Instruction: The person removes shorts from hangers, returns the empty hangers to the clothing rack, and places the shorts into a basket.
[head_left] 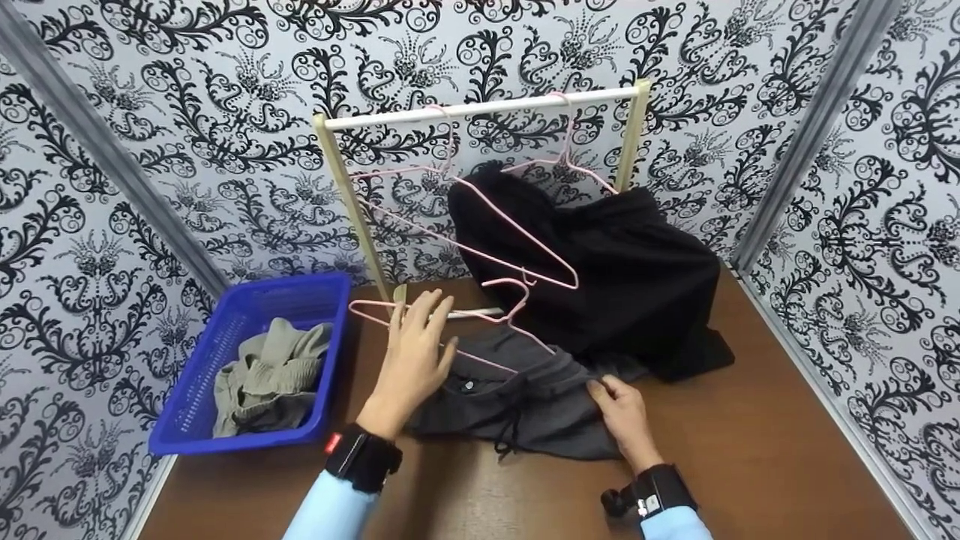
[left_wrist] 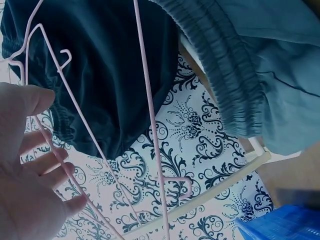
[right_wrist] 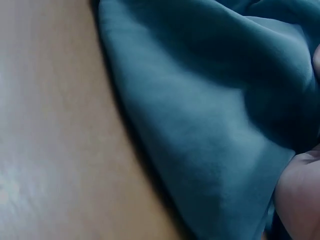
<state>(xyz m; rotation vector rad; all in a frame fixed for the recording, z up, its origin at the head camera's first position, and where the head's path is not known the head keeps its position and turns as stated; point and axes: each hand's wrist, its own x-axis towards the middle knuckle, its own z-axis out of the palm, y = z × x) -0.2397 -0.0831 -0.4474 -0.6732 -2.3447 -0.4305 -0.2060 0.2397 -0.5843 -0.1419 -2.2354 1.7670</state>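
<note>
Dark grey drawstring shorts [head_left: 555,412] lie on the table, a pink hanger [head_left: 529,339] reaching into their waistband at its right end. My right hand [head_left: 626,420] pinches the waistband's right side between thumb and fingers; in the right wrist view only part of this hand [right_wrist: 300,195] shows beside the cloth. At the hanger's left half, my left hand [head_left: 416,352] has its fingers extended and thumb apart. The left wrist view shows a hanger wire crossing over the fingers of this hand [left_wrist: 30,165]. The hanger's hook points up, free of the rail.
Behind stands a rack with a white rail [head_left: 495,109]. A bare pink hanger [head_left: 517,225] and one bearing a black garment [head_left: 600,277] hang there. At left, a blue basket [head_left: 337,360] holds greyish-green clothing [head_left: 277,360]. Patterned walls [head_left: 255,150] enclose the brown table [head_left: 780,450].
</note>
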